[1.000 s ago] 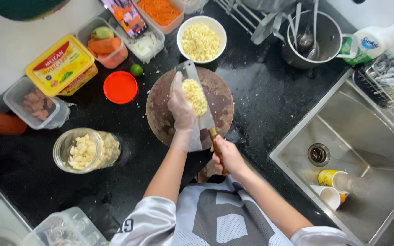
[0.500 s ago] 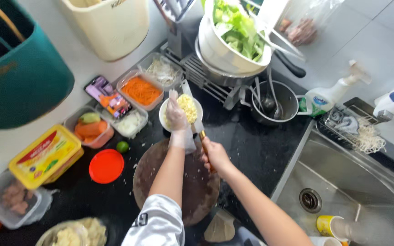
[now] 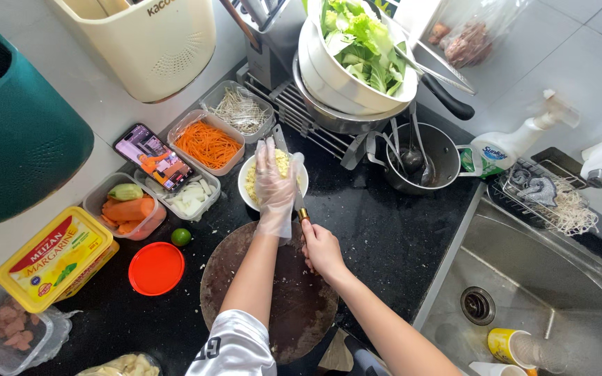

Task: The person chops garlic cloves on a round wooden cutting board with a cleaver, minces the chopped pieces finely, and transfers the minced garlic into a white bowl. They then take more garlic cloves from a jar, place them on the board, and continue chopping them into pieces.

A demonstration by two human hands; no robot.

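My left hand (image 3: 273, 182), in a clear plastic glove, lies flat over a white bowl (image 3: 247, 196) of chopped yellow bits, pressing against the blade of a knife (image 3: 292, 182) held above the bowl. My right hand (image 3: 320, 248) grips the knife's wooden handle just behind the bowl. Below both hands sits a round dark wooden chopping board (image 3: 294, 306), now bare apart from my forearms crossing it.
Left of the bowl are tubs of shredded carrot (image 3: 207, 144), bean sprouts (image 3: 240, 109), onion (image 3: 193, 197) and carrot chunks (image 3: 125, 209), a phone (image 3: 153, 157), a lime (image 3: 181, 237), an orange lid (image 3: 156, 268) and a yellow margarine tub (image 3: 56, 256). A pot (image 3: 423, 159), spray bottle (image 3: 510, 145) and sink (image 3: 545, 292) lie right.
Both hands carried the knife, loaded with chopped yellow bits, from the chopping board up to the white bowl. The camera view tilted up toward the back wall.
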